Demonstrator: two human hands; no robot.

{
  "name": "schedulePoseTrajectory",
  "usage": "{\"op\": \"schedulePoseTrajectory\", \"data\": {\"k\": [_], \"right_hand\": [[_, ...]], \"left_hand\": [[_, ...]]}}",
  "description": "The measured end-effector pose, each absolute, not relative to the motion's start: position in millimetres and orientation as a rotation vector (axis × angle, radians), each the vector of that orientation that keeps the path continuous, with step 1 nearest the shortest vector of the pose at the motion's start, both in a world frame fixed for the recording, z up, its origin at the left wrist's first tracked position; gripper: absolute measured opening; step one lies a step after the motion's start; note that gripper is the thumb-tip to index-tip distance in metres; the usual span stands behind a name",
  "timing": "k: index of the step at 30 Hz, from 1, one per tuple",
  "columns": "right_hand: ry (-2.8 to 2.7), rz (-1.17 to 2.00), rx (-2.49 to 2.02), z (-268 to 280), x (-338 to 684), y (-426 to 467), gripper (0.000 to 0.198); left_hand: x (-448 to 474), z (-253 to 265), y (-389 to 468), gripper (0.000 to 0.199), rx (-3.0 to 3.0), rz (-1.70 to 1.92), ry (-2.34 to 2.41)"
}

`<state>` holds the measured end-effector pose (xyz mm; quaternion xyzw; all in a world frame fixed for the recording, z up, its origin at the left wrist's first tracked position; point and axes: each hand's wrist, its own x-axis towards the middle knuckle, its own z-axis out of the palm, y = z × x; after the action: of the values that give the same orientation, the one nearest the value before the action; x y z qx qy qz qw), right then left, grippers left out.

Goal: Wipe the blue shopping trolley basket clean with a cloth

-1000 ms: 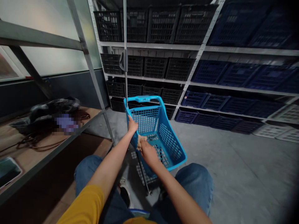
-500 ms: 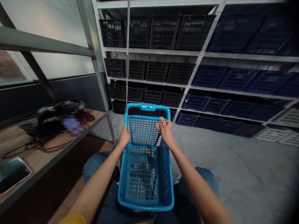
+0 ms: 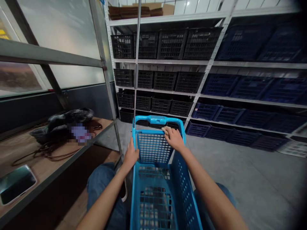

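A blue plastic shopping basket (image 3: 187,191) with a slatted floor stands between my knees. Its looped handle (image 3: 157,120) is at the far end, above a mesh panel (image 3: 153,147). My left hand (image 3: 131,156) is closed around the basket's left rim near that panel. At the panel's top right edge, my right hand (image 3: 174,138) presses down with a small beige cloth (image 3: 165,129) under its fingers, mostly covered by them. A thin silver pole (image 3: 136,76) rises from the handle's left side; I cannot tell whether it is attached there.
Shelving with black crates (image 3: 165,81) and dark blue crates (image 3: 220,84) fills the back. On the left, a wooden bench (image 3: 59,157) carries a phone-like dark slab (image 3: 18,183), a strap and a dark cloth bundle (image 3: 69,116). Grey floor (image 3: 251,179) lies to the right.
My right hand has turned palm down and pressed the beige cloth onto the panel's top edge. The view has tilted up slightly, while my left hand keeps its hold on the rim.
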<state>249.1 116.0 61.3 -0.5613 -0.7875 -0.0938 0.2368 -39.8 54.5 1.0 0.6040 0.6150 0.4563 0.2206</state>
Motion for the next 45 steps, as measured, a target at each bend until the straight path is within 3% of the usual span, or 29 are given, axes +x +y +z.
{"op": "schedulePoseTrajectory", "data": {"k": [7,12,21,27,31,38,45], "right_hand": [[-2.218,-0.117,-1.512,68,255,130,0.044],[-2.274,-0.172,-1.468,67,228,136,0.037],[-2.488,-0.023,-1.197,80,87,150,0.027],[-2.322,-0.097,-1.422,78,165,145,0.022],[-2.145,-0.273,-1.578,75,184,142,0.024],[-2.432,-0.290,-1.216,76,101,155,0.026],[-2.256,-0.277,-1.256,63,197,153,0.036]], "left_hand": [[-49,45,136,0.101,1.713,1.343,1.722],[-43,37,146,0.092,1.594,1.457,1.619],[-48,31,144,0.086,1.622,1.504,1.531],[-50,25,143,0.086,1.614,1.529,1.524],[-48,23,142,0.076,1.567,1.540,1.552],[-53,21,145,0.052,1.511,1.564,1.608],[-69,31,157,0.053,1.420,1.441,1.563]]}}
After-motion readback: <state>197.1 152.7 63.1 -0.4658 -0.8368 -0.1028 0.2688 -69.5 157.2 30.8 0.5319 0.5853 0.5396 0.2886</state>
